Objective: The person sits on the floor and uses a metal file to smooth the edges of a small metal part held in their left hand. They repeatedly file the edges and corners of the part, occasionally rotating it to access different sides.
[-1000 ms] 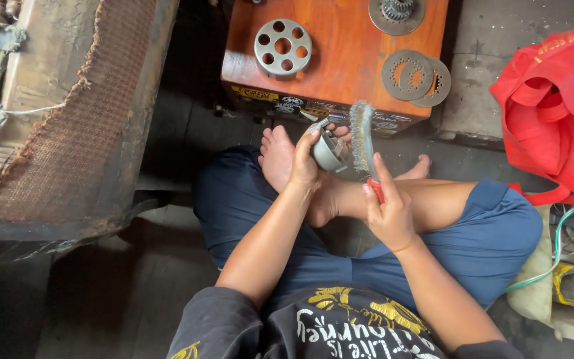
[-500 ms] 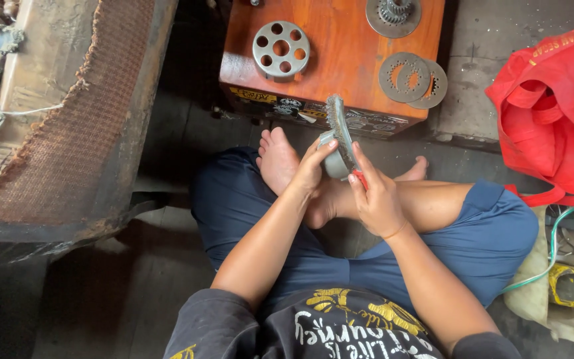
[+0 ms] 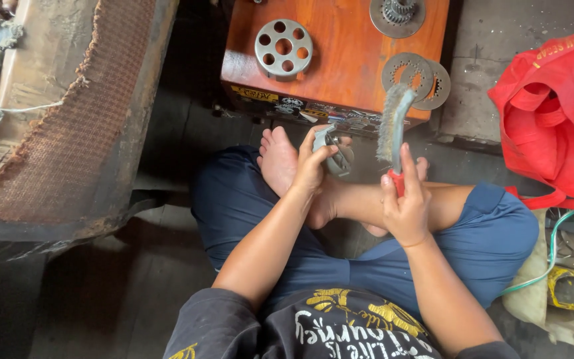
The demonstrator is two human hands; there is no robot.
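Workshop floor, dusty concrete; person sits cross-legged before an orange wooden box (image 3: 340, 73). Left hand (image 3: 310, 169) is closed around a small grey metal part (image 3: 337, 154), held over the bare feet. Right hand (image 3: 406, 206) grips the red handle of a wire brush (image 3: 392, 123), bristles up, just beside the part, not touching. Hands apart. Perforated metal disc (image 3: 284, 48) and toothed rings (image 3: 414, 74) lie on the box; red bag (image 3: 556, 119) at right.
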